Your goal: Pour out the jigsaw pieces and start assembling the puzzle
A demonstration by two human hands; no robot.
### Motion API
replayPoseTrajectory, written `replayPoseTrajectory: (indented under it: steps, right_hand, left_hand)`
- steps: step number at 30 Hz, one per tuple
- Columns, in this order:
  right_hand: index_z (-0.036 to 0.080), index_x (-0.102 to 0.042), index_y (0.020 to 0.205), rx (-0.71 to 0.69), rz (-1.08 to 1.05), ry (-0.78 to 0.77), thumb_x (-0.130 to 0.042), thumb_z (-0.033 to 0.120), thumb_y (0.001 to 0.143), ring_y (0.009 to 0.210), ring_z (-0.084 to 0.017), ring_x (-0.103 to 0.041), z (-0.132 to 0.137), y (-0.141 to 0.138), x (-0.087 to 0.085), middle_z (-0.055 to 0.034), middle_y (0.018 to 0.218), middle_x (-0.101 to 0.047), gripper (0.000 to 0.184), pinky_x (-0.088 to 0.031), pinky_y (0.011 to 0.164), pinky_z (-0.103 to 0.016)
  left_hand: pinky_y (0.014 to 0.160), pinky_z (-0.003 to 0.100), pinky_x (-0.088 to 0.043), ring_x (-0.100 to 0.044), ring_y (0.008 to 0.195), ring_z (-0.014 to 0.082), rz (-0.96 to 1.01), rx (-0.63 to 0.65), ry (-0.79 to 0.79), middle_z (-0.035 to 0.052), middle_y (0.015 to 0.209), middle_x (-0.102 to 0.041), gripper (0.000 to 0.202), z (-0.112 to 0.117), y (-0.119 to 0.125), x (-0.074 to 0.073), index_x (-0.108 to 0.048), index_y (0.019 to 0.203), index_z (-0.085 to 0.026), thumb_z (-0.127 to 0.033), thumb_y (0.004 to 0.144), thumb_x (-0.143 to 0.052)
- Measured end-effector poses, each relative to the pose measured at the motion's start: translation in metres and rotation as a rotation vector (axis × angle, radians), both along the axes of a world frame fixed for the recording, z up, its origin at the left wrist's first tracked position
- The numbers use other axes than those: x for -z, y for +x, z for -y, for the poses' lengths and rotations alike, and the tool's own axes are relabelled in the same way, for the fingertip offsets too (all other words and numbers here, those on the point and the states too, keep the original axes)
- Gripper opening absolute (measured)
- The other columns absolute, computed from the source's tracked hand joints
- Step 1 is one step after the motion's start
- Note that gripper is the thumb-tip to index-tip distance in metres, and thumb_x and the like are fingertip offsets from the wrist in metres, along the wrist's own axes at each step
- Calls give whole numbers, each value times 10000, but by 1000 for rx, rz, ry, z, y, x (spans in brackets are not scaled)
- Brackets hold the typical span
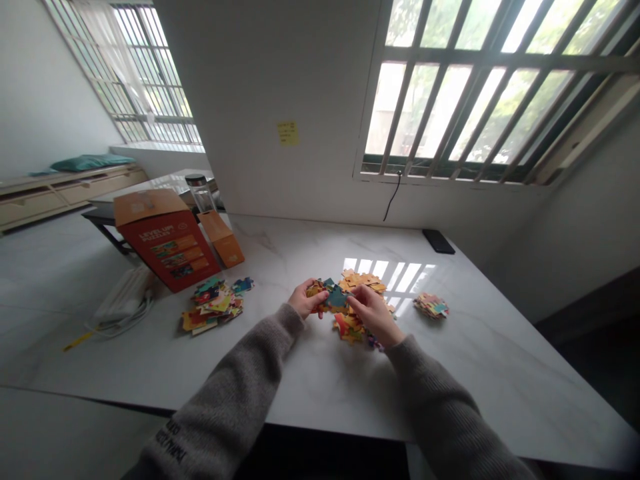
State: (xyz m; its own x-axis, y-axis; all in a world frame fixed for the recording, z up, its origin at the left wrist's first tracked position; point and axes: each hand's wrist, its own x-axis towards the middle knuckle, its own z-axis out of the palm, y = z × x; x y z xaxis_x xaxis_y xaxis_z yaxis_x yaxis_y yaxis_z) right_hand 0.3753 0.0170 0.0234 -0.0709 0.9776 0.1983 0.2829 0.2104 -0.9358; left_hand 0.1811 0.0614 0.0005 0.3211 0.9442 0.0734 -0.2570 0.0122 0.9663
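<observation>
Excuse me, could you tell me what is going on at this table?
A person holds a cluster of puzzle pieces between the left hand and right hand, over a loose pile on the white table. A second pile lies beside an orange box on the left, a small third pile on the right.

A glossy white marble-patterned table [490,360] fills the middle of the room. Behind the table rises a plain white wall [260,100] bearing a small yellow sticky note [289,133]. Above the table's far right edge, a large white-barred window [480,87] lets in soft daylight, mirrored as bright panes on the tabletop. Far to the table's left, a second barred window [145,73] stands above a low pale wooden bench [60,190] with a teal cushion [90,162], across pale glossy floor [45,267].
</observation>
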Motion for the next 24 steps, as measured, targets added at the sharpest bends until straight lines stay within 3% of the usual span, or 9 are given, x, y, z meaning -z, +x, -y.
replayPoseTrajectory:
  steps: [5, 8, 11, 15, 20, 24]
  right_hand:
    - [211, -470, 741, -137, -80, -97, -651, 497, 804, 498, -98, -438, 3, -5, 2, 57, 580, -501, 345, -327, 465, -224]
    - [221, -453, 777, -125, -346, -178, -661, 512, 800, 474, -100, -494, 4, -1, -2, 65, 578, -528, 358, -355, 439, -216]
    - [224, -464, 807, -80, -605, -212, -730, 455, 757, 525, -105, -579, 2, 7, -8, 60, 667, -575, 356, -462, 496, -235]
    - [231, -485, 841, -87, -715, -262, -777, 366, 721, 667, -159, -682, 3, 9, -10, 36, 735, -622, 343, -568, 638, -300]
    - [220, -520, 875, -125, -723, -275, -761, 308, 719, 710, -164, -693, 6, 0, -11, 6, 856, -658, 301, -593, 694, -335]
    - [216, -509, 870, -118, -701, -294, -725, 298, 710, 660, -156, -670, 5, 0, -10, 12, 806, -645, 282, -585, 669, -339]
  left_hand:
    - [379, 276, -525, -624, 485, 161, 79, -17, -76, 24, 733, -655, 432, 0, 2, -5, -514, 893, -153, -383, 662, -799]
    - [457, 335, -572, -695, 641, 239, 254, 6, -210, 88, 834, -688, 306, -1, 1, -10, -547, 937, -135, -321, 739, -688]
    - [590, 393, -610, -723, 790, 285, 375, 28, -327, 136, 945, -706, 264, -2, -2, -13, -569, 1014, -119, -224, 772, -579]
    - [673, 426, -619, -729, 820, 280, 327, 32, -359, 156, 957, -717, 251, 1, -2, -14, -572, 1045, -109, -160, 802, -538]
    - [572, 405, -619, -732, 776, 290, 184, 46, -350, 145, 912, -721, 270, 0, -2, -9, -543, 1058, -135, -200, 807, -620]
    - [536, 406, -616, -725, 668, 260, 126, 19, -345, 103, 855, -719, 325, -5, -3, -2, -531, 1021, -153, -220, 758, -710]
